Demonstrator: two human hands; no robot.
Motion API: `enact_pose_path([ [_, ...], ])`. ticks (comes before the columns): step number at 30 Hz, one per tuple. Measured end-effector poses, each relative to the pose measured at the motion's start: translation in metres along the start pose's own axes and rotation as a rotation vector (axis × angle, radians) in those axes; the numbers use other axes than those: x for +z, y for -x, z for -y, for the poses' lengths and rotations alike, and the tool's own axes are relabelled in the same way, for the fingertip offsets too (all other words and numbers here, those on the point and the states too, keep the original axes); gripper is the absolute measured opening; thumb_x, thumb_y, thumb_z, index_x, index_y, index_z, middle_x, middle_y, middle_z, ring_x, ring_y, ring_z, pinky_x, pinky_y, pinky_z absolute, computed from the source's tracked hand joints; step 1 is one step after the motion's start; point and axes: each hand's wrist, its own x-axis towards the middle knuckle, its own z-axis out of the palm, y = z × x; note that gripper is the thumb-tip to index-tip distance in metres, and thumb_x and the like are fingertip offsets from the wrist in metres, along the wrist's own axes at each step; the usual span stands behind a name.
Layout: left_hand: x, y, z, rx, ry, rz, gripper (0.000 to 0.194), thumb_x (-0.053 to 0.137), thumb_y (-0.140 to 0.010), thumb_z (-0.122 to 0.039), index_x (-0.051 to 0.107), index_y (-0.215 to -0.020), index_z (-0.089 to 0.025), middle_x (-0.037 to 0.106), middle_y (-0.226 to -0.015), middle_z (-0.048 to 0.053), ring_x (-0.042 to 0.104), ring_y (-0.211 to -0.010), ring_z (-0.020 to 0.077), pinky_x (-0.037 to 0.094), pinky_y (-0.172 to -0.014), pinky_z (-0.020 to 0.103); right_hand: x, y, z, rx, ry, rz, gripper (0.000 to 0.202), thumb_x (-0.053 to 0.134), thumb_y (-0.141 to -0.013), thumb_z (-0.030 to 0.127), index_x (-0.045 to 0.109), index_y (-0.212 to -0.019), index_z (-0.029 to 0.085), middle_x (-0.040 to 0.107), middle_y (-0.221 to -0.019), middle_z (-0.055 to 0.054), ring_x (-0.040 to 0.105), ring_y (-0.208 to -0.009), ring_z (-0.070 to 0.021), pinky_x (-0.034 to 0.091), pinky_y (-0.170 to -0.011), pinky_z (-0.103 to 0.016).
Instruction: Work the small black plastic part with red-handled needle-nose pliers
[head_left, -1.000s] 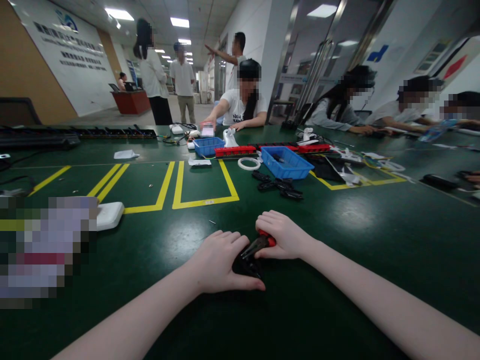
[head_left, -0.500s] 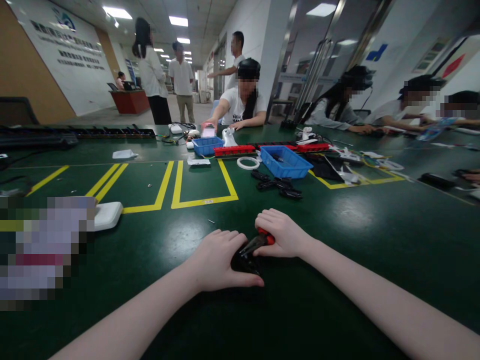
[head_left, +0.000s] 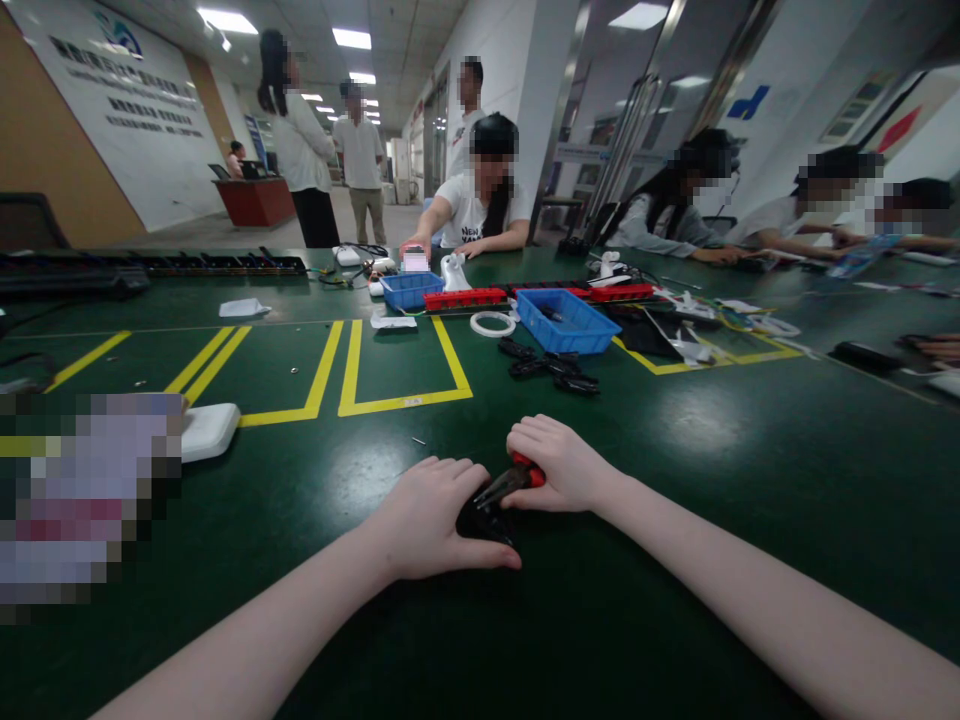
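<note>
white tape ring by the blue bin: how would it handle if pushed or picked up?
The white ring lies flat on the green table, so a push would probably slide it, not roll it. It looks thin and hollow, so likely light. Stiffness can't be judged from here.

Assembly workshop, open to an office lobby. Long green table marked into bays by yellow tape. At 12 o'clock: blue bins, red strips, black parts, white tape ring. Seated workers line the far edge from 12 to 2 o'clock. At 10 o'clock: reception desk, wall lettering, people standing. Ceiling panel lights at 11 o'clock.
</note>
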Motion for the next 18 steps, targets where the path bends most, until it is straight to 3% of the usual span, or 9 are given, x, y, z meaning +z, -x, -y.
enact_pose_path([
  [18, -0.0014, 0.0005, -0.0013, -0.016, 0.031, -0.010, 0.052, 0.064, -0.081, -0.069, 0.059, -0.093, -0.019, 0.064, -0.088, 0.002, 0.060, -0.080, 0.0215, 0.039, -0.071, 0.033, 0.0003, 0.0000, -0.0005, 0.014, 0.033, -0.033, 0.055, 0.049, -0.084, 0.077, 0.049, -0.077, 0.022, 0.054, -0.073, -0.003, 0.045, -0.069, -0.0193, 0.031, -0.066, -0.034],
])
